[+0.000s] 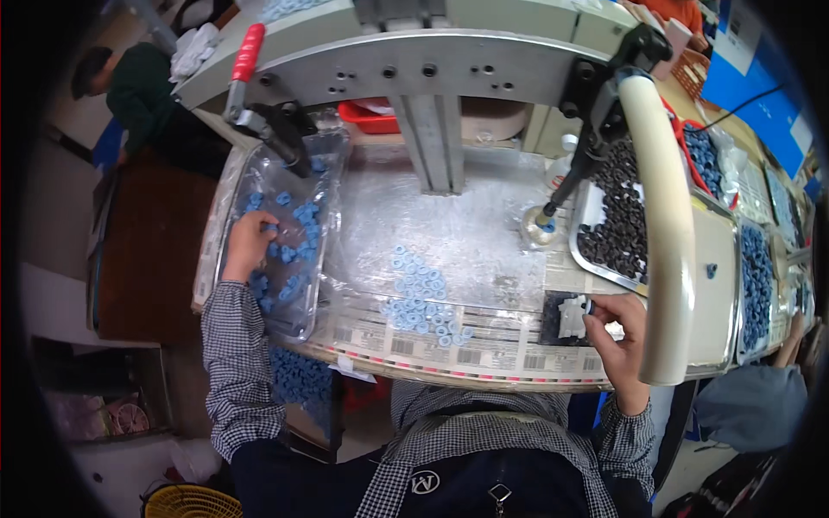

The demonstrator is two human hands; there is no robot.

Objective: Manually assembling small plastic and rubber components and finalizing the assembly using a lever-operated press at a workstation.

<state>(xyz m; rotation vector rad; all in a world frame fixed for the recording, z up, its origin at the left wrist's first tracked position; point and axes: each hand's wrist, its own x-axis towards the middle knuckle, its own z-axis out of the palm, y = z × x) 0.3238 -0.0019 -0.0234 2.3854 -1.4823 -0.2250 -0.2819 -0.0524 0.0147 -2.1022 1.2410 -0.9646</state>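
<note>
My left hand (249, 245) is over the clear plastic tray (313, 298) at the left, thumb and fingertips closed on a small blue part. Several knobby blue parts (304, 213) lie scattered in that tray. On the right, my right hand (623, 335) pinches a small round blue part (590, 306), its far side hidden by the fingers. Those fingertips are at the right edge of a white block (572, 317) on a black plate (553, 328). Between my hands, pale blue rings (420, 293) lie loose on the tabletop.
A metal press frame (380, 65) spans the bench, with a red-handled lever (248, 53) and a thick cream handle (663, 233) above my right hand. Its right plunger meets a round holder (541, 226). A tray of black parts (617, 220) stands beyond. Other people sit nearby.
</note>
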